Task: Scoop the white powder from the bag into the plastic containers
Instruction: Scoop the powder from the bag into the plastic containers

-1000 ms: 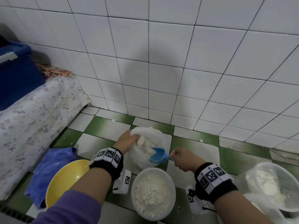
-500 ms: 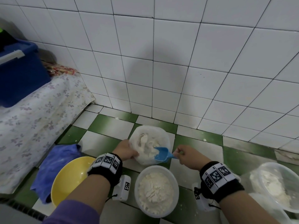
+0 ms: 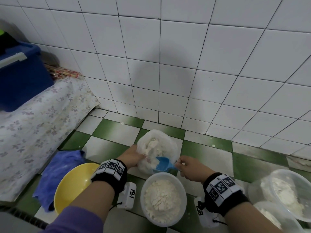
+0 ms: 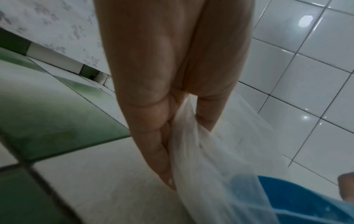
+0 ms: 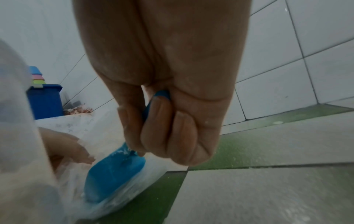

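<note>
We work on green-and-white checkered tiles [image 3: 114,130] that run up to a white tiled wall [image 3: 168,64]. Our left hand [image 3: 133,158] pinches the near-left rim of a thin white plastic bag [image 3: 161,140], thumb and fingers bunched on the film. The bag sits on the tiles just beyond our wrists, its mouth open and flour [image 3: 152,145] lumped inside. Our right hand [image 3: 191,169] is curled tight around the handle of a blue scoop [image 3: 162,165]. The scoop's flour-dusted bowl lies in the bag's mouth at its near edge, pointing toward the left hand. Just on our side of the bag, between our forearms, stands a round translucent bowl [image 3: 183,197] heaped with flour. To the left, a yellow bowl [image 3: 72,185] lies against a blue cloth [image 3: 55,172]. At far right, clear tubs [image 3: 259,182] hold more white powder. A flowered sheet [image 3: 33,128] covers the raised surface on the left, with a dark blue bin [image 3: 21,81] on top.
</note>
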{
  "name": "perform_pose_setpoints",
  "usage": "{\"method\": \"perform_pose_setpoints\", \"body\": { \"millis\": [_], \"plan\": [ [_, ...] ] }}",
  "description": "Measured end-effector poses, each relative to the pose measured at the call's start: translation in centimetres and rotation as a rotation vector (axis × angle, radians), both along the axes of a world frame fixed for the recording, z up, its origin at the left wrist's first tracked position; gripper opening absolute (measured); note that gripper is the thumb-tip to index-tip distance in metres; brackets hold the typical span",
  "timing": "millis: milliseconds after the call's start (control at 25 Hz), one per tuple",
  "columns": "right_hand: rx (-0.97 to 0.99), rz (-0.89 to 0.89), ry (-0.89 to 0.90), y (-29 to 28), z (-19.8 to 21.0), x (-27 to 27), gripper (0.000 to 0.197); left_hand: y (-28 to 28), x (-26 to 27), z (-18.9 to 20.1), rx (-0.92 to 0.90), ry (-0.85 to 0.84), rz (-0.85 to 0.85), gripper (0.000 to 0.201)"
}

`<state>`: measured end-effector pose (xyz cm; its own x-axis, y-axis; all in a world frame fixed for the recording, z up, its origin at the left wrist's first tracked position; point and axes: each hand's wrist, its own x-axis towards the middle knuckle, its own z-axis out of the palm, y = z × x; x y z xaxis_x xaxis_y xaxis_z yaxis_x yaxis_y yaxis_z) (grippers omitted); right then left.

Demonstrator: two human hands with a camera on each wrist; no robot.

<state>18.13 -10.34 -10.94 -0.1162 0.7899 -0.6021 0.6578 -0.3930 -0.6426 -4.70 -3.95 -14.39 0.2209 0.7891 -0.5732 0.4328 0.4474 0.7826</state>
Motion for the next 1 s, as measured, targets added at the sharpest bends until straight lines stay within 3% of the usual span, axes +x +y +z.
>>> {"method": "perform_pose_setpoints", "body": {
  "millis": [120, 240, 320, 400, 480, 600, 720, 1000],
  "plan": [
    [0.061, -0.030, -0.031, 0.7, 1.5, 1.0, 0.016, 0.1, -0.6, 0.6, 0.025, 0.060, -0.010, 0.019],
    [0.123, 0.015, -0.164, 1.7, 2.3, 2.1, 0.016, 0.6, -1.2, 0.0, -0.009, 0.132, 0.002, 0.049],
    [0.085, 0.041, -0.200, 1.8, 2.0, 2.0, 0.016, 0.8, -1.0, -0.2, -0.021, 0.100, 0.129, 0.049],
    [0.020, 0.006, -0.164, 1.6, 1.5, 1.8, 0.016, 1.1, -0.6, -0.6, -0.079, 0.034, 0.192, 0.061],
    [-0.010, -0.055, -0.104, 1.5, 1.1, 1.7, 0.016, 1.2, -0.2, -1.0, -0.076, 0.081, 0.107, 0.065],
    [0.016, -0.139, -0.028, 1.6, 0.8, 1.7, 0.019, 1.4, 0.6, -1.4, 0.003, 0.287, 0.046, 0.052],
    [0.062, -0.091, -0.063, 1.7, 0.7, 1.6, 0.017, 1.3, 1.1, -1.2, 0.016, 0.344, 0.017, 0.049],
    [0.012, -0.051, -0.094, 1.5, 0.0, 1.3, 0.018, 1.8, 0.9, -0.7, 0.118, 0.112, 0.091, 0.034]
  ]
}}
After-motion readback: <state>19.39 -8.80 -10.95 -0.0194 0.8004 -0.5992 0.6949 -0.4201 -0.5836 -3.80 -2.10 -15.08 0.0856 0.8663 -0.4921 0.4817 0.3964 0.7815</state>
